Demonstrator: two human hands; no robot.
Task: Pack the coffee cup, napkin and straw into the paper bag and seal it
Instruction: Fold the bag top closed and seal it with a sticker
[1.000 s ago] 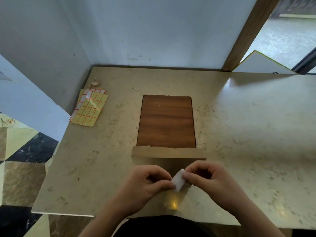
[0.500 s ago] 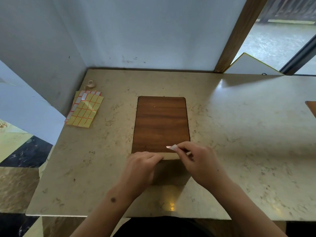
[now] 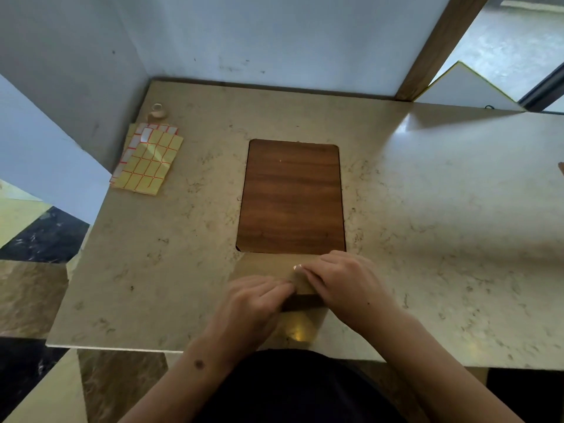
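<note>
The brown paper bag (image 3: pixel 262 265) stands near the table's front edge, its top folded over, just in front of the wooden panel (image 3: pixel 291 196). My left hand (image 3: pixel 254 303) rests on the folded top and holds it down. My right hand (image 3: pixel 348 283) presses on the same fold from the right, with a small white sticker (image 3: pixel 297 266) showing at its fingertips. The two hands almost touch over the bag. The coffee cup, napkin and straw are not visible.
Yellow sticker sheets with red grid lines (image 3: pixel 148 160) lie at the far left of the marble table (image 3: pixel 442 224), with a small beige ring (image 3: pixel 157 111) behind them. Walls close off the left and back. A wooden post (image 3: pixel 433 47) stands at the back right.
The hands held the white sticker above the table's front edge, then moved forward onto the bag's folded top. The sticker is now nearly covered by the right fingers.
</note>
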